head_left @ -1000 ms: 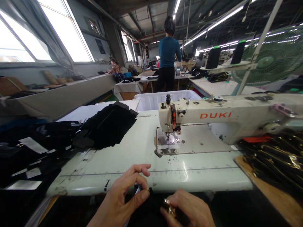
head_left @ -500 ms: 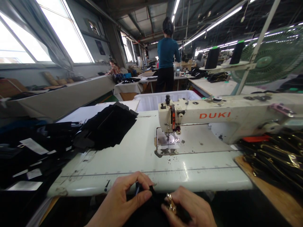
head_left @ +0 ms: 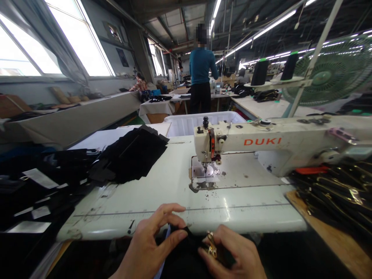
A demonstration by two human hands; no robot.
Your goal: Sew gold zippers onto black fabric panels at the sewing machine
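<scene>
Below the front edge of the sewing table, my left hand (head_left: 142, 244) pinches the edge of a piece of black fabric (head_left: 184, 257) between thumb and a finger, with the forefinger raised above. A pale bluish strip (head_left: 161, 267) shows beside that hand. To the right, my right hand (head_left: 240, 250) is closed on a shiny gold metal clasp (head_left: 212, 245) at the fabric's other side. The lower part of the fabric runs out of view. Beyond both hands stands a white sewing machine (head_left: 232, 139), its needle over the metal plate (head_left: 200, 170).
On the table's left lies a fanned stack of black pieces (head_left: 133, 155), with a dark heap carrying pale labels (head_left: 40, 178) beside it. Black straps with gold zips (head_left: 343, 193) pile up at right. Behind are a white bin (head_left: 180, 126), thread cones (head_left: 259, 73), a fan (head_left: 324, 77) and a standing person (head_left: 201, 66).
My left forefinger has lifted and straightened away from the thumb. More of the pale strip shows below the left hand. The gold clasp has tilted slightly in my right hand.
</scene>
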